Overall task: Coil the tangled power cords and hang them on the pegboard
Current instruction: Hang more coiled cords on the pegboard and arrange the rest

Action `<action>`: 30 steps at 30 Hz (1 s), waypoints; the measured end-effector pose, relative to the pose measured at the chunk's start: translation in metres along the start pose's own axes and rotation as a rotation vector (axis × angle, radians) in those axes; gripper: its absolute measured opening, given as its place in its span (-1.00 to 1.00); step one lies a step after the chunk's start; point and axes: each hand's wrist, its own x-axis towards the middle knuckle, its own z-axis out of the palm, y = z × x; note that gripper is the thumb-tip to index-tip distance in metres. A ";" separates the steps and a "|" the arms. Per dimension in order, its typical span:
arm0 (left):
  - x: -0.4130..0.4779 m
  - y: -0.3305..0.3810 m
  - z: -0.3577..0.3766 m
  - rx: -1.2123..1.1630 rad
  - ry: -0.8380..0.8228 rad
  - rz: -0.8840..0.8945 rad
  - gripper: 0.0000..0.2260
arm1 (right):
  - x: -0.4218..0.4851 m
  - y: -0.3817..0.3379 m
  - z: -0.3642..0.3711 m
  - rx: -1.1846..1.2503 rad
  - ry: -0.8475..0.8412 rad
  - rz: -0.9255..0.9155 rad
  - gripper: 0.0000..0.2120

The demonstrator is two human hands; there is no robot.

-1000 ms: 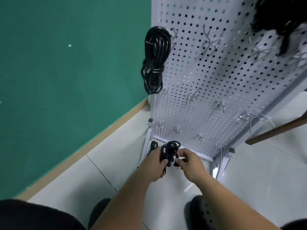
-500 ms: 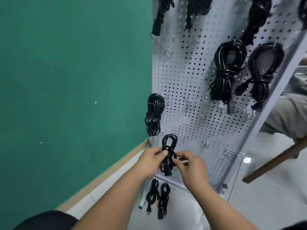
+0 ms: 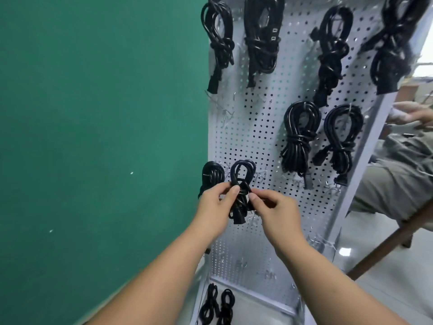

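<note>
Change: We have raised the coiled cord [image 3: 241,181] up the pegboard [image 3: 253,127] since half a second ago. Its loop was below the edge coil [image 3: 212,175] then, and now sits level with it, just to its right. More of the upper board is in view.
Left hand [image 3: 213,207]: We pinch the coil's waist from the left between thumb and forefinger, the other fingers curled behind it.
Right hand [image 3: 278,216]: Curled, its thumb and forefinger pinch the wrapped waist from the right.
Coiled cord: Black and thin, a short bundle held upright. It has an open loop on top and tight turns around the middle, and a plug end hangs below between our hands. It is in front of the board's lower left part. We cannot tell whether the loop rests on a hook.
Floor coils [image 3: 218,306]: Two black bundles lie side by side at the foot of the board.
Pegboard: White, perforated and upright, with bare metal hooks [image 3: 254,219] just beneath our hands.
Middle coils [image 3: 300,139]: Two thicker black bundles hang side by side at the right.
Top coils [image 3: 261,36]: Four larger black bundles hang in a row, plugs dangling.
Green wall [image 3: 93,113]: Plain, to the board's left.
Seated person [image 3: 398,172]: Partly visible past the board's right edge, in grey-brown clothing.
</note>
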 end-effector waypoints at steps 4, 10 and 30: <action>0.019 0.001 0.015 0.064 0.065 0.018 -0.76 | 0.018 0.005 0.007 0.019 0.108 0.002 -0.87; 0.039 0.000 0.029 0.276 0.133 0.027 -0.68 | 0.045 0.027 0.010 0.021 0.179 0.032 -0.88; 0.016 -0.053 0.053 0.764 -0.018 0.160 -0.46 | 0.032 0.091 -0.010 -0.762 0.034 -0.103 -0.60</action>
